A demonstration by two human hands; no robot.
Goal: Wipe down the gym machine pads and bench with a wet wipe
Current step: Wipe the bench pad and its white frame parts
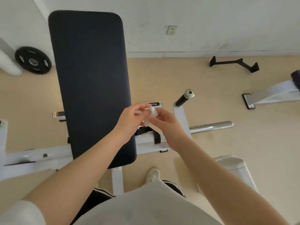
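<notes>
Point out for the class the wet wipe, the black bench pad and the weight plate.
wet wipe (151, 113), head view, on the white fold pinched between both hands.
black bench pad (90, 75), head view, on its middle.
weight plate (33, 60), head view, near its metal hub.

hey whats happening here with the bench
A person stands over a black padded bench on a white gym machine, holding a small white wet wipe between both hands. The left hand and right hand pinch it together in the air just right of the pad, apparently unfolding or readying it. The wipe is not touching the pad, so no wiping is under way at this moment. A weight plate leans by the wall.
</notes>
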